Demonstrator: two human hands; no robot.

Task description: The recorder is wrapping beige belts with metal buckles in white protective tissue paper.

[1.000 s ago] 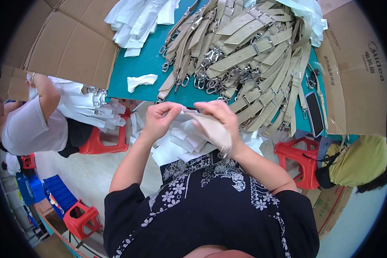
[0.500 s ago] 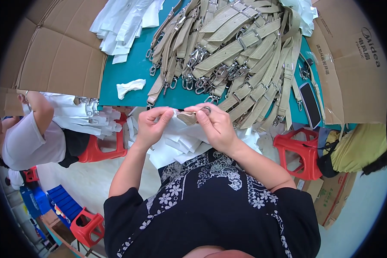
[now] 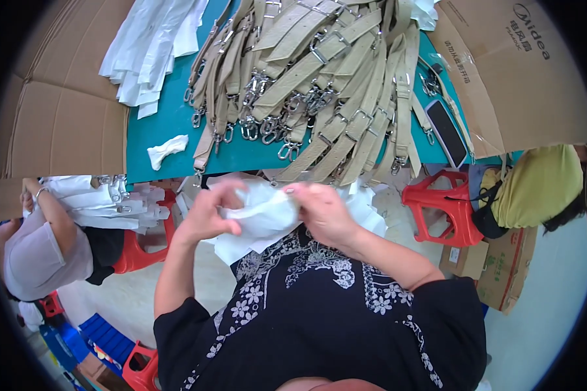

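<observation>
Just off the table's near edge, a thin white wrapping sheet (image 3: 262, 212) spans the gap between my two hands, blurred by motion. My left hand (image 3: 204, 214) is at the sheet's left side, thumb and fingers spread apart. The fingers of my right hand (image 3: 325, 214) are pinched at the sheet's upper right corner; a small shiny bit shows at their tips, too blurred to make out. More white sheets (image 3: 241, 246) lie over my lap below. Any strap inside the sheet is hidden.
A big pile of beige straps (image 3: 306, 85) with metal clasps covers the green table (image 3: 166, 133). White sheets (image 3: 153, 52) and a crumpled white piece (image 3: 167, 152) lie left, a phone (image 3: 446, 132) right. Cardboard (image 3: 72, 98) flanks the table. Co-workers sit either side near red stools (image 3: 440, 205).
My hands have moved down and slightly apart. My left fingers have spread from their pinch. The beige strap end seen between my hands is now hidden, and the white sheet has come up there.
</observation>
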